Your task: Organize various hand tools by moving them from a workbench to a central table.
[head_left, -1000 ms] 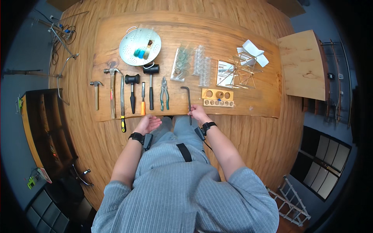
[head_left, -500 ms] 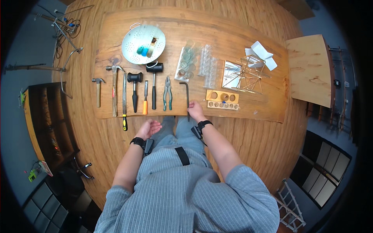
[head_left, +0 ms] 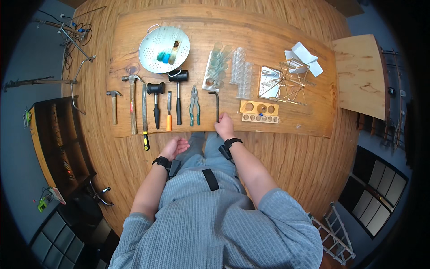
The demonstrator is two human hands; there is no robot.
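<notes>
My right hand (head_left: 224, 126) is closed around the lower part of a black hex key (head_left: 217, 106), near the front edge of the wooden table (head_left: 291, 127). The key's short bent end points left, at the far end of its shaft. My left hand (head_left: 175, 147) hangs in front of the table edge with its fingers apart and a little curled, holding nothing. Pliers (head_left: 194, 106) with green handles lie left of the hex key. Beyond them are a black mallet (head_left: 178, 96), an orange-handled chisel (head_left: 169, 112) and a second black mallet (head_left: 156, 105).
Farther left lie a file (head_left: 144, 107) and two claw hammers (head_left: 133, 105). A white colander (head_left: 150, 56) with tubes stands behind the tools. Glass vessels (head_left: 217, 67), a wooden holed rack (head_left: 259, 108) and a gold wire frame (head_left: 293, 85) stand to the right.
The whole view has shifted slightly. My right hand keeps its hold on the hex key, and my left hand stays in front of the table edge.
</notes>
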